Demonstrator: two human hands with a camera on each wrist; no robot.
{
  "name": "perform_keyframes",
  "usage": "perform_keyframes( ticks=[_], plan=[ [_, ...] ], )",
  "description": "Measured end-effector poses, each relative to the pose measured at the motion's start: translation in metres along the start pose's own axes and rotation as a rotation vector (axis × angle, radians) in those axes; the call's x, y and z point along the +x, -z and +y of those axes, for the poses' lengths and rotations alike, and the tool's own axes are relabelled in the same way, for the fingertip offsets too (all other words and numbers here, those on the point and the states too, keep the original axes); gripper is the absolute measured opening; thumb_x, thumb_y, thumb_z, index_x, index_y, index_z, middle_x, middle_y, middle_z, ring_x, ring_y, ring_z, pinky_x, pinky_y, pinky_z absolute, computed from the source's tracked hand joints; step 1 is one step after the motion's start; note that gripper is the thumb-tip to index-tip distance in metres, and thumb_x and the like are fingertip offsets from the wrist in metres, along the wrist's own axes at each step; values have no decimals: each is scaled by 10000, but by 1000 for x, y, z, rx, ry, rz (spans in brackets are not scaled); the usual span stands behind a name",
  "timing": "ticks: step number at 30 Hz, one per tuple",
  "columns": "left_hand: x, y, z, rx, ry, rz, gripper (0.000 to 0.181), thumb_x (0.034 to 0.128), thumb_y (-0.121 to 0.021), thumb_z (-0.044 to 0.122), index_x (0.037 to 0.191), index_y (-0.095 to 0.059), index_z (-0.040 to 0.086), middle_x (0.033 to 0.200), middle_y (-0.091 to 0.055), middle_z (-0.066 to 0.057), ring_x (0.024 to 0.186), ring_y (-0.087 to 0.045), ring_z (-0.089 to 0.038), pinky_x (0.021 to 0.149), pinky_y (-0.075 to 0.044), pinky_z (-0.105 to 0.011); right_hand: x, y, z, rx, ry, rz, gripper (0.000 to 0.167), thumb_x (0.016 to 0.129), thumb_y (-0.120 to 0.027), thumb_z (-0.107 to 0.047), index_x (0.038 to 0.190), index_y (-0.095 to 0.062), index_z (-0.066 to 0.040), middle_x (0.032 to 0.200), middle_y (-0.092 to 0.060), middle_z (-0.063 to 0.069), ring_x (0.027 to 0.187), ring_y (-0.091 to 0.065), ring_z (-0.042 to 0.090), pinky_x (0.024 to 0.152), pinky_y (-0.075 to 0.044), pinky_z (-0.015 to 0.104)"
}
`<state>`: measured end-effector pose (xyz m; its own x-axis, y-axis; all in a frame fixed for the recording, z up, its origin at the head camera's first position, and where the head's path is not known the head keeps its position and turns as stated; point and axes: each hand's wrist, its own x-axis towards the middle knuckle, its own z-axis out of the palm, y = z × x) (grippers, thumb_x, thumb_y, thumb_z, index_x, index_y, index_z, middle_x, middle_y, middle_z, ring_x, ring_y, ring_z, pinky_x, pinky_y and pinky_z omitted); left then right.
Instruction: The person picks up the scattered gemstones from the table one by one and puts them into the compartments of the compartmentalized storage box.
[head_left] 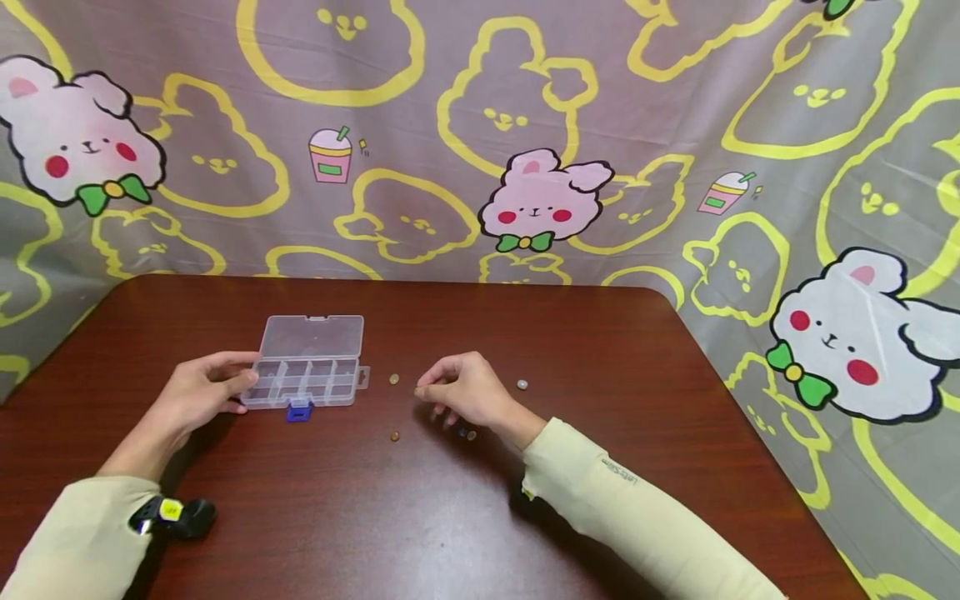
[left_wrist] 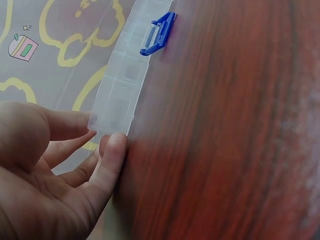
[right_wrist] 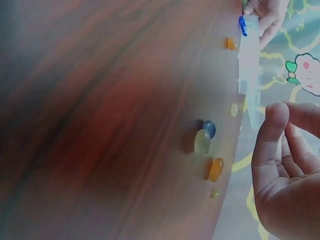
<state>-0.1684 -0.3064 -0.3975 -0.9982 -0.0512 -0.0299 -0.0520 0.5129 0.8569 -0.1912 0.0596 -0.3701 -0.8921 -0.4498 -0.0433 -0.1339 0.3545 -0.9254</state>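
Note:
A clear plastic compartment box [head_left: 315, 385] lies with its lid [head_left: 311, 337] folded back and a blue latch [head_left: 299, 412] at the front. My left hand [head_left: 206, 387] grips its left end, and the left wrist view shows the fingertips at the box corner [left_wrist: 112, 112]. To the right of the box, my right hand [head_left: 468, 392] brings thumb and forefinger together, pinching a tiny stone, mostly hidden by the fingertips. Around that hand lie a yellowish stone [head_left: 393, 379], an orange stone [head_left: 395, 436], a white stone [head_left: 522, 384] and a dark blue stone [right_wrist: 209, 129].
The right wrist view also shows a pale stone [right_wrist: 202, 142] touching the blue one, another orange stone [right_wrist: 216, 169] and a small green stone [right_wrist: 215, 193]. All sit on a brown wooden table [head_left: 450, 517]. A patterned curtain [head_left: 420, 142] hangs behind it.

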Motion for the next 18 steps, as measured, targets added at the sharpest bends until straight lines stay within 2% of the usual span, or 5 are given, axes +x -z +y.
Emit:
perform_keyframes(
  ticks=[8,18],
  plan=[
    [-1,0,-1,0,2,9,432,1017,-586,87,1381,-494,-127,1135,-586,-257,761,-602,-96,614,-593,-306,12,-9,-4,15,22,5,35,892,-751,-43,870,-753,-17,801,-693,243,614,-647,388,496,-575,461],
    [-1,-2,0,3,-1,24,434,1016,-594,100,1376,-502,-124,1166,-585,-289,761,-604,-87,613,-591,-303,26,-18,-6,6,26,14,71,893,-763,-69,881,-760,1,801,-717,190,617,-651,373,479,-569,431]
  ],
)
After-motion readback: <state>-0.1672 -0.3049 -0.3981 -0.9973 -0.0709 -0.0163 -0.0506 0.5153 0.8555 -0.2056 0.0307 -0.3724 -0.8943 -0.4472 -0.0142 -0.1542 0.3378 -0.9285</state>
